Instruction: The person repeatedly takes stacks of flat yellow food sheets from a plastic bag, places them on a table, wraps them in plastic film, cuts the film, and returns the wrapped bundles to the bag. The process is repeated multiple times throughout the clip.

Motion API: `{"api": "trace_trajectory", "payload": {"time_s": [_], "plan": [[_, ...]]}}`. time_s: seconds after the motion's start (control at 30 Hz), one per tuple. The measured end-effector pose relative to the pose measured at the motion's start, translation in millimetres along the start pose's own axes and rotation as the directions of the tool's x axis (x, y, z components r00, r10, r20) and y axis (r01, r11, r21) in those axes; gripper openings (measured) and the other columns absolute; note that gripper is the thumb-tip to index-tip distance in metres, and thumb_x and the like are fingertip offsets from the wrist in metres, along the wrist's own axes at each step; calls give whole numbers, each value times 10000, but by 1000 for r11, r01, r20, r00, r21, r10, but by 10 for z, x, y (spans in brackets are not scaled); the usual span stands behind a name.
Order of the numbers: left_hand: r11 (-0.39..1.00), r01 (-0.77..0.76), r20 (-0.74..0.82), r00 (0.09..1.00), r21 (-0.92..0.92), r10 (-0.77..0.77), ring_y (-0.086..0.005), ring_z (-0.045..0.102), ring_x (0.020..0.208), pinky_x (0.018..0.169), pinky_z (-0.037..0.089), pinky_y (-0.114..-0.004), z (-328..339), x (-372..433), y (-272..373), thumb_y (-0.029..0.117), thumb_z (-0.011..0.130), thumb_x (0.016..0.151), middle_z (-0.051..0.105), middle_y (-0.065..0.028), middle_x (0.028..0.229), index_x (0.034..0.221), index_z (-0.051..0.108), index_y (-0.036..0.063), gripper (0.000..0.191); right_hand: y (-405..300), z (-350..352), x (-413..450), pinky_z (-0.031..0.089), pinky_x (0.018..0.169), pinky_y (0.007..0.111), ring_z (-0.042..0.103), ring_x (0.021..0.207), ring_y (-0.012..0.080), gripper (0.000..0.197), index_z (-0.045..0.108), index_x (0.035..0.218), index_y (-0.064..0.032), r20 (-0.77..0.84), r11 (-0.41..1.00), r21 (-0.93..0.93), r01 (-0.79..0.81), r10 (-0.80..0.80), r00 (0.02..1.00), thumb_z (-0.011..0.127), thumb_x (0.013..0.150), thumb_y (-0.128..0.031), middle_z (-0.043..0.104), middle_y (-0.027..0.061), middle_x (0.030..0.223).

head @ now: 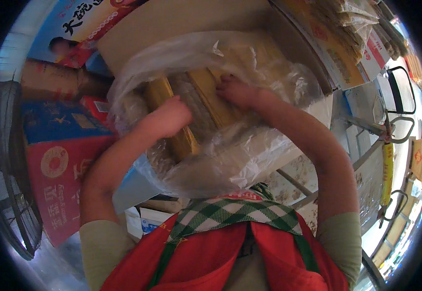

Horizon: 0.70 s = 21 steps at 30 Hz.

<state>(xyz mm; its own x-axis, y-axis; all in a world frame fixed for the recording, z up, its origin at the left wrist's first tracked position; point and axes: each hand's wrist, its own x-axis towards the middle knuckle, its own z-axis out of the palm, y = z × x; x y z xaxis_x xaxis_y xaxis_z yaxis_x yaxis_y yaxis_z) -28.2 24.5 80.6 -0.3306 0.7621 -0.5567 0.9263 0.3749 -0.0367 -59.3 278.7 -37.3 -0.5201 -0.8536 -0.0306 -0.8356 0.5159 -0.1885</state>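
Note:
A large cardboard box (182,18) with its top open stands before me, lined with a clear plastic bag (247,163). Inside the bag lie flat yellow-brown packs (211,94), stacked on edge in rows. My left hand (172,116) is curled over the nearer left row (160,92); its fingertips are hidden, so whether it grips a pack is unclear. My right hand (238,92) rests with bent fingers on the yellow-brown packs to the right of a greyish gap between the rows. What the packs contain cannot be told.
Red and blue printed cartons (65,171) are stacked at left, beside a dark wire-mesh rack (11,163). Plastic-wrapped brown bundles (353,25) lie on a box at upper right. Metal frames with black handles (402,91) stand at right. A small white-and-blue box (149,220) is below.

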Motion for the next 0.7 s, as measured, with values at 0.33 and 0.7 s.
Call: {"api": "trace_trajectory", "payload": {"time_s": [0.33,0.7], "plan": [[963,-183,-551,834,-199,45,-247,599,886,880,439,-358,-308,-450,-125,136,593,726,636,-34,819,764,652,145,71,121,-653,-38,390,1016,420,481,1184,222,204,669,949,-174,130,897,-314,312,-285,950,650,749,-213,591,-10,1134],[680,-416,-729,634,-604,-260,-205,644,1027,899,489,-358,-850,-882,-474,8,607,811,696,-65,1025,993,671,79,205,152,-1535,-213,480,876,379,575,1032,217,65,707,759,-159,216,718,-577,388,-323,921,669,708,-172,656,24,889]]}}
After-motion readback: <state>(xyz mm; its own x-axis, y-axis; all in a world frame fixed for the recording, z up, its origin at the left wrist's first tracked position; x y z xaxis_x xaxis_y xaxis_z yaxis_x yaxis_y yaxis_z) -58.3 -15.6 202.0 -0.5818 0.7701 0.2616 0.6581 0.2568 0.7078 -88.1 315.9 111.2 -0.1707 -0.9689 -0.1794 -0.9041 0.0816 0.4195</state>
